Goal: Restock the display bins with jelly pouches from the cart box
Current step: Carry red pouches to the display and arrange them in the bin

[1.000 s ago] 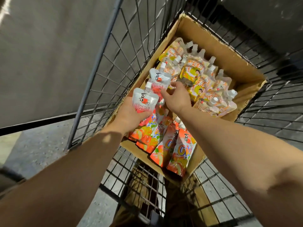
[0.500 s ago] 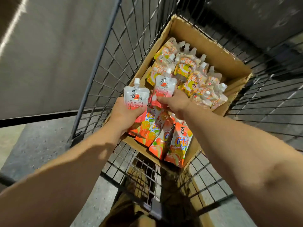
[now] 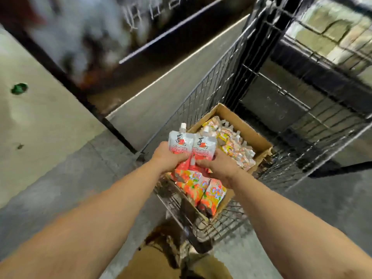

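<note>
Pouches [image 3: 190,147] sit pinched in my left hand [image 3: 168,159] and right hand [image 3: 216,165] above the box [image 3: 259,140]; slick film could slip loose.

Both pouches [image 3: 189,150] lifted together above box [image 3: 241,127].

Motion blur smears the dark sign [image 3: 96,37] lettering; hands [image 3: 193,162] hide the pouches' [image 3: 189,146] lower halves.

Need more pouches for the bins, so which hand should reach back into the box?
Probably the right hand: it is over the cardboard box beside the loose pouches, pinching one pouch. The left hand grips a pouch outside.
</note>
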